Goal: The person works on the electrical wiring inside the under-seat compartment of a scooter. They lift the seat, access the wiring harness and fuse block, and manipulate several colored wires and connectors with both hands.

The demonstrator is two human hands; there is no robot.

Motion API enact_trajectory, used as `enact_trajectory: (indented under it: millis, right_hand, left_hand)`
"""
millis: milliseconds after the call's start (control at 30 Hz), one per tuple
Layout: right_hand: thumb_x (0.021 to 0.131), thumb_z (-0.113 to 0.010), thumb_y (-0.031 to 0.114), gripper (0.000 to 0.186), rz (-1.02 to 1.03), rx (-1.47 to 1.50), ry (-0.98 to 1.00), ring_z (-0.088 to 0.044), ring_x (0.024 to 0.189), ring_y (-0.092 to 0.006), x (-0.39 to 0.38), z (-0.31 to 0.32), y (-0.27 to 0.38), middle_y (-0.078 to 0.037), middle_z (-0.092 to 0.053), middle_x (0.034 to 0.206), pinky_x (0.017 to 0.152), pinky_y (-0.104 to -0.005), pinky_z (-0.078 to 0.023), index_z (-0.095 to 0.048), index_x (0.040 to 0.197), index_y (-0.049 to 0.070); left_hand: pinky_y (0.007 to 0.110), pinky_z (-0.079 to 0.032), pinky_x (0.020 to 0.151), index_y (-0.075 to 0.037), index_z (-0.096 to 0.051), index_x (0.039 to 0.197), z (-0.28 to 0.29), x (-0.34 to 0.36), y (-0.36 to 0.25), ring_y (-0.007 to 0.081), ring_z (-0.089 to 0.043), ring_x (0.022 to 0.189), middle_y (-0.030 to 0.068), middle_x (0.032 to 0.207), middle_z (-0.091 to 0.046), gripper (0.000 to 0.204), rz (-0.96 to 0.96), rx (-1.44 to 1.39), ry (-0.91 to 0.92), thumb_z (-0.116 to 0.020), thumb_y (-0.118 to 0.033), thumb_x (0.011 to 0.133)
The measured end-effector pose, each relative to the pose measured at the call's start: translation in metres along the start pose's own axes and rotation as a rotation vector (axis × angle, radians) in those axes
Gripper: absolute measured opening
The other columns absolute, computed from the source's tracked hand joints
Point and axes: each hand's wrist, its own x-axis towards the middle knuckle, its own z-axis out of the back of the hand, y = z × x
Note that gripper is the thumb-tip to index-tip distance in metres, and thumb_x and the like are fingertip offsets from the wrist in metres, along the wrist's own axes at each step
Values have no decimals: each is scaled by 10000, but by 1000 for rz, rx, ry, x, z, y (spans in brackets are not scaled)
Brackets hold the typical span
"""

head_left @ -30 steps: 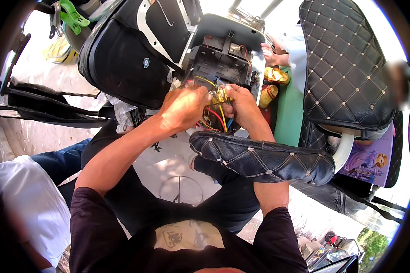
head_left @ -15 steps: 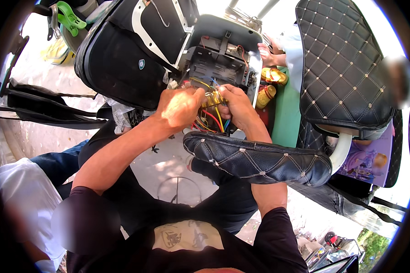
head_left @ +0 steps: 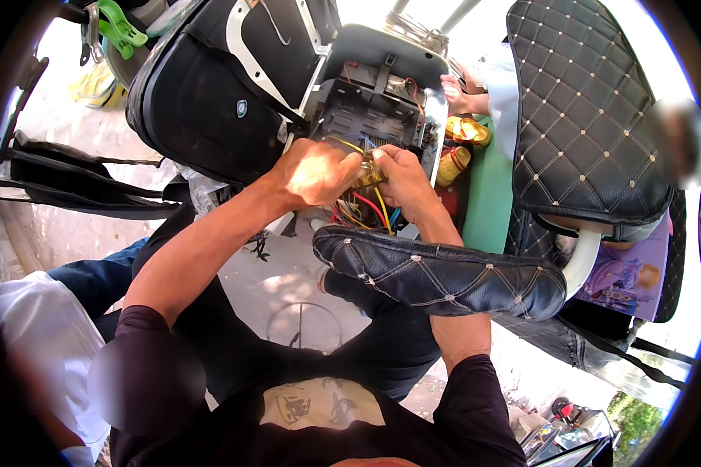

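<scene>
Over the near end of an open grey under-seat box [head_left: 436, 64], both my hands come together at a bunch of wires. My left hand [head_left: 317, 173] is closed, its thumb and fingers pinched at the bunch; what lies in the pinch is hidden. On the other side my right hand [head_left: 405, 180] is closed too, thumb and forefinger on the wiring. Between them shows a small yellowish piece [head_left: 368, 167], too unclear to name. A yellow wire [head_left: 382, 206], a red wire [head_left: 371, 204] and a blue wire [head_left: 396, 216] hang below it.
A black seat [head_left: 202, 109] stands tipped up on the left. A quilted armrest [head_left: 444, 270] crosses over my right forearm, with a quilted backrest [head_left: 580, 109] to the right. Another person's foot [head_left: 458, 97] and yellow shoes [head_left: 469, 130] are beside the box, near a green panel [head_left: 487, 187].
My left hand has turned slightly, its knuckles rolling over and the wrist lifting a little. The hanging yellow and red wires have shifted slightly right. My right hand stays nearly in place.
</scene>
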Motion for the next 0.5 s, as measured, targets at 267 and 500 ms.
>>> enact_trajectory:
  millis: [267,500]
  right_hand:
    - [1081,-521,204,245,18,-49,-9,-427,489,-63,-2,2,1,15,-527,716,424,-267,-296,-625,1116,-15]
    - [1093,-514,227,231,32,32,17,-403,478,-47,3,3,-4,41,-476,693,411,-259,-288,-610,1101,16]
  left_hand:
    - [435,-525,498,-108,-586,805,-7,8,19,299,-674,595,67,649,-637,244,-118,-65,-25,-697,-288,926]
    - [433,-538,531,-98,-588,811,3,10,23,314,-677,602,80,637,-637,256,1,-99,-79,-675,-284,964]
